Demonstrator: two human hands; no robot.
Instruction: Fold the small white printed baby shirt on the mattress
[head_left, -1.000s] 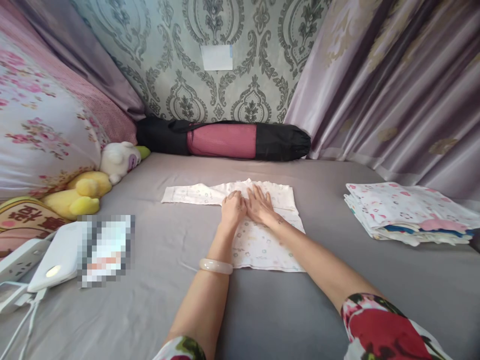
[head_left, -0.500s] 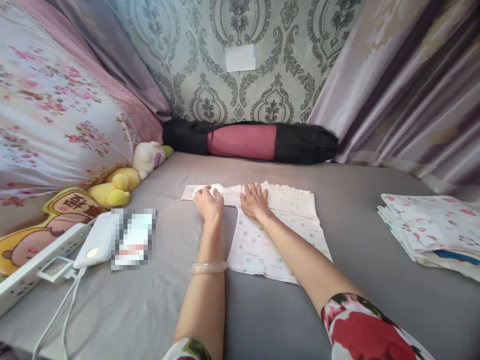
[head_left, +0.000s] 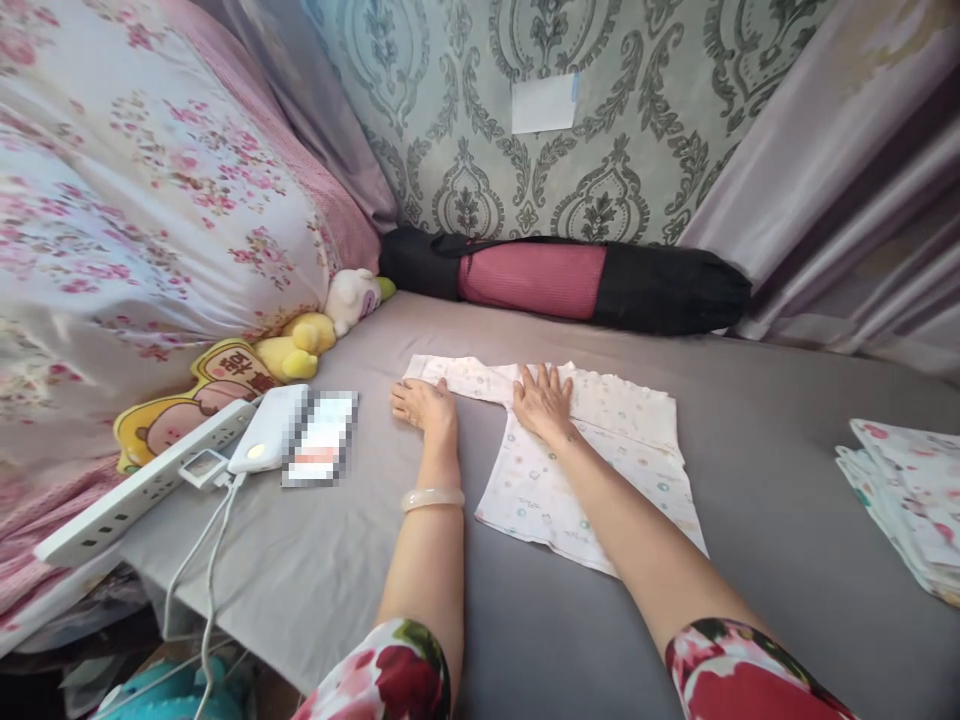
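Infant top (head_left: 592, 450), white with small printed motifs, lying flat on the grey bed sheet (head_left: 750, 420) in the middle of the view, with one sleeve (head_left: 461, 377) stretched out toward the left. The left hand (head_left: 421, 404) rests palm down at the cuff end of that sleeve, fingers loosely curled on the cloth and grasping nothing that can be seen. The right hand (head_left: 545, 400) lies open and flat, fingers spread, on the shoulder area where the sleeve joins the body. The fabric appears thin, soft and very light; it will probably drape and crease at once and offer no stiffness, so a single-point lift would likely let it collapse. It is neither fragile nor slippery, and seems to cling a little to the sheet. The best places to take hold are judged to be the edges: cuff, shoulder seam and hem corners, pinched between fingertips while the other palm anchors the body. To the left lie a power strip (head_left: 142, 490), a white charger (head_left: 268, 441) and plush toys (head_left: 315, 335); a rolled mat in a black bag (head_left: 585, 285) lies against the wall, and a stack of folded garments (head_left: 904, 500) sits at the right edge.
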